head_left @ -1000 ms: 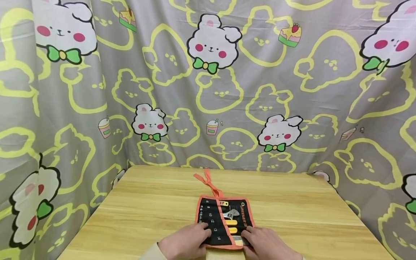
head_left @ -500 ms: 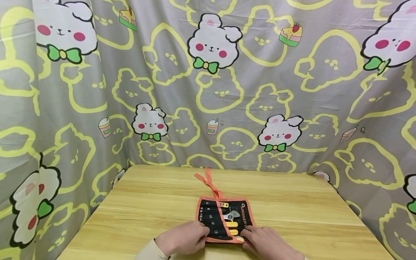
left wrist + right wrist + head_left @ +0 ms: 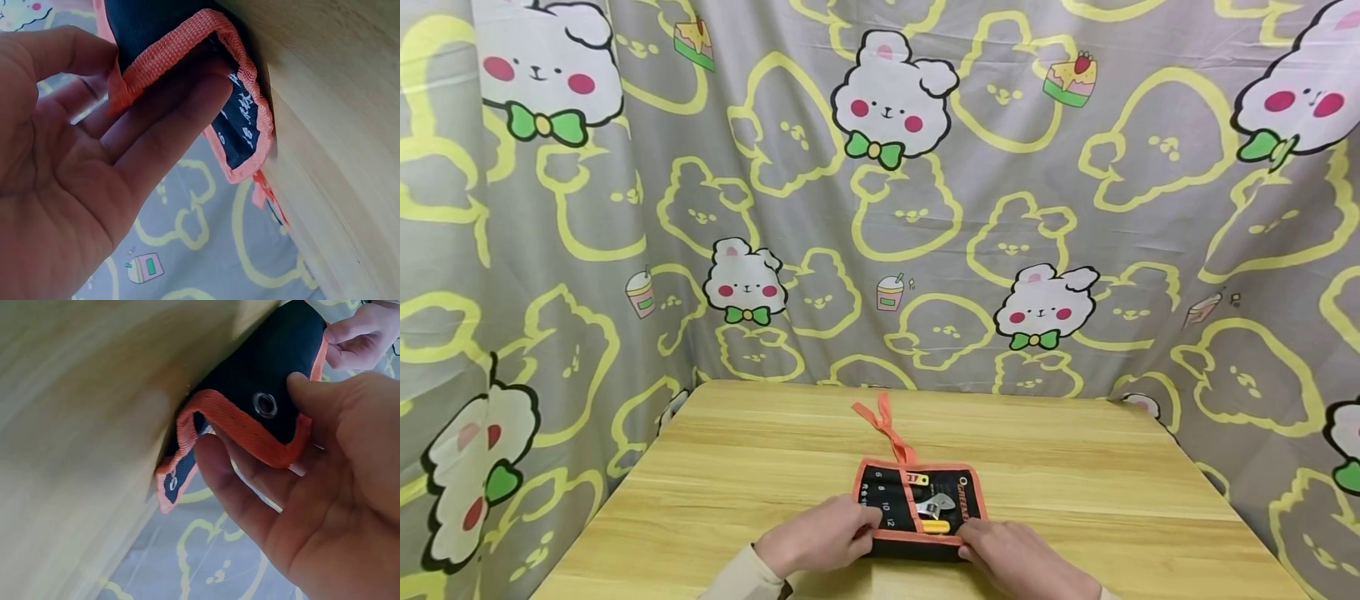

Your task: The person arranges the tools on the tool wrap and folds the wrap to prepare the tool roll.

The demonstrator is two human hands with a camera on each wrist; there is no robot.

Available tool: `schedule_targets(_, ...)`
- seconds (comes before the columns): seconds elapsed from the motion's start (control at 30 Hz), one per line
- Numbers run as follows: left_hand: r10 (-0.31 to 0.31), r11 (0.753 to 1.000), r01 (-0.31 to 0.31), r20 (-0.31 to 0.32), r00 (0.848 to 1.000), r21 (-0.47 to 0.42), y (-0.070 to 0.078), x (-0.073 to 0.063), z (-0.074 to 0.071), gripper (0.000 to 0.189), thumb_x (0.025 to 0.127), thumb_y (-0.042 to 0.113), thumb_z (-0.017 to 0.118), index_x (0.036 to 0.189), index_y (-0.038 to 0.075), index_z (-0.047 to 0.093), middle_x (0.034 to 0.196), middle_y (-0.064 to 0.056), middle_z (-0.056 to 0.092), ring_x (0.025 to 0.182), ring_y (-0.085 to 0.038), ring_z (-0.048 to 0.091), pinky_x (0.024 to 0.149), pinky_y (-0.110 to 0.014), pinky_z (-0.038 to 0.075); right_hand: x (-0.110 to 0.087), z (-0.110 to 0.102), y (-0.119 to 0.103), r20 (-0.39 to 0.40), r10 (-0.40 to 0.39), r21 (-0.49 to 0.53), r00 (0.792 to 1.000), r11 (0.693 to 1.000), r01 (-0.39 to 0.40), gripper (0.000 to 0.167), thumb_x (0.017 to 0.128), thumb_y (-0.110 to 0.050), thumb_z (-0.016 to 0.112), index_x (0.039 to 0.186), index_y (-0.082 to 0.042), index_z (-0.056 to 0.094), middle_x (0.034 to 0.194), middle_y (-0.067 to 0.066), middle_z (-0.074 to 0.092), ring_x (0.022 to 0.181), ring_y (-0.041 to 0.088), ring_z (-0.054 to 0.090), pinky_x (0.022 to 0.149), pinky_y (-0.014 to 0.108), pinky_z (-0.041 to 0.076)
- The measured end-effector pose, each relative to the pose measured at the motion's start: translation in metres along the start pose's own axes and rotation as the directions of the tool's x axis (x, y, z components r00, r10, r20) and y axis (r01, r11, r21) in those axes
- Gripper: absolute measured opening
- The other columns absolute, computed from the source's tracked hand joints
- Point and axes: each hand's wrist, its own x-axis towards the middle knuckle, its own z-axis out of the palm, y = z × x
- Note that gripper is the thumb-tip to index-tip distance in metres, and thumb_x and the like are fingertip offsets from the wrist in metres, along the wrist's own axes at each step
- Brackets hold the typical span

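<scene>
A black tool roll [image 3: 883,547] with orange edging lies near the table's front, its near edge folded over towards the far side. Its pockets carry printed numbers and hold an adjustable wrench [image 3: 938,505] and a yellow handle [image 3: 936,527]. My left hand [image 3: 823,533] pinches the left end of the fold, thumb on the outside and fingers inside, as the left wrist view shows. At the other end my right hand [image 3: 1022,557] pinches the folded corner beside a metal eyelet [image 3: 265,405]. Tools under the fold are hidden.
Orange tie ribbons [image 3: 887,432] stretch from the roll's far edge towards the back of the wooden table [image 3: 737,450]. A grey curtain [image 3: 820,192] with cartoon prints surrounds the table at the back and sides.
Both hands have turned the tool roll's near edge up and over, away from the body. The fold now covers the lower numbers and one of the two yellow handles.
</scene>
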Motion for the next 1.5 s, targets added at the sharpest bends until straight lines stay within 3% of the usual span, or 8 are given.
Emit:
schedule_targets(0.3,-0.017,0.999,0.018,-0.054,0.998,0.029,-0.0032,0.0043,0.002,0.012,0.099,0.008,0.063,0.092,0.017,0.061,0.07,0.012,0.05,0.057,-0.001,0.043,0.054,-0.017,0.039,0.0039,0.0011,0.0043,-0.015,0.032,0.128,0.999,0.991,-0.03,0.013,0.106,-0.036,0.054,0.112,-0.025,0.051,0.072,-0.015,0.046,0.059,0.002,0.045,0.057,0.023,0.039)
schedule_targets(0.47,0.043,0.995,-0.035,-0.089,0.995,0.093,-0.0027,0.0068,0.0053,0.018,0.098,0.004,0.064,0.093,0.019,0.054,0.071,0.011,0.05,0.059,-0.002,0.043,0.056,-0.017,0.038,0.005,0.0034,0.0044,-0.06,-0.016,0.086,0.998,0.996,0.021,0.008,0.104,-0.028,0.059,0.109,-0.029,0.053,0.082,-0.017,0.049,0.062,0.001,0.045,0.057,0.022,0.039)
schedule_targets(0.67,0.095,0.976,-0.069,-0.119,0.988,0.208,-0.0015,0.0068,0.0081,0.021,0.094,0.002,0.068,0.092,0.023,0.065,0.083,0.011,0.063,0.069,0.001,0.052,0.062,-0.016,0.045,0.0045,0.0046,0.0015,-0.091,-0.021,0.013,0.996,1.0,0.023,0.017,0.103,-0.022,0.061,0.112,-0.036,0.058,0.095,-0.013,0.05,0.06,0.003,0.042,0.053,0.022,0.037)
schedule_targets(0.83,0.063,0.978,-0.038,-0.118,0.991,0.206,-0.0026,0.0062,0.0091,0.014,0.094,0.009,0.07,0.094,0.023,0.068,0.086,0.011,0.061,0.072,0.001,0.053,0.062,-0.018,0.047,0.0038,0.0058,0.0001,-0.14,-0.029,-0.084,0.99,0.996,0.017,0.021,0.099,-0.024,0.068,0.116,-0.035,0.061,0.103,-0.011,0.053,0.07,0.003,0.046,0.058,0.026,0.043)
schedule_targets(0.97,0.001,0.982,0.017,-0.093,0.996,0.187,-0.0018,0.0058,0.0071,0.005,0.095,0.025,0.072,0.099,0.023,0.07,0.09,0.011,0.059,0.074,-0.001,0.051,0.064,-0.023,0.048,0.0033,0.0057,-0.0001,-0.168,-0.022,-0.172,0.985,0.985,-0.008,0.025,0.097,-0.033,0.071,0.121,-0.033,0.064,0.113,-0.008,0.057,0.091,0.01,0.053,0.074,0.038,0.051)
schedule_targets(1.13,-0.047,0.973,0.061,-0.064,0.997,0.224,-0.0005,0.0044,0.0046,0.03,0.09,0.039,0.078,0.113,0.021,0.073,0.109,0.004,0.065,0.091,-0.007,0.059,0.075,-0.03,0.056,0.0026,0.0054,-0.0002,-0.179,-0.017,-0.218,0.984,0.976,-0.022,0.039,0.094,-0.041,0.073,0.13,-0.027,0.068,0.126,-0.002,0.059,0.111,0.022,0.054,0.083,0.048,0.051)
schedule_targets(1.3,-0.069,0.957,0.08,-0.05,0.996,0.277,-0.0009,0.0014,0.0052,0.05,0.085,0.045,0.081,0.127,0.02,0.071,0.116,0.002,0.061,0.096,-0.01,0.056,0.079,-0.032,0.055,0.0035,0.0068,-0.0005,-0.145,-0.018,-0.257,0.989,0.966,-0.02,0.049,0.091,-0.041,0.076,0.136,-0.023,0.066,0.127,0.001,0.061,0.113,0.025,0.056,0.086,0.05,0.052)
schedule_targets(1.5,-0.068,0.954,0.083,-0.063,0.996,0.287,-0.0009,0.002,0.0077,0.051,0.083,0.042,0.085,0.125,0.017,0.07,0.112,0.003,0.061,0.095,-0.009,0.057,0.08,-0.031,0.055,0.0048,0.0074,-0.0029,-0.134,-0.021,-0.279,0.991,0.96,-0.017,0.055,0.087,-0.036,0.08,0.138,-0.021,0.064,0.124,0.001,0.064,0.106,0.024,0.059,0.083,0.047,0.053)
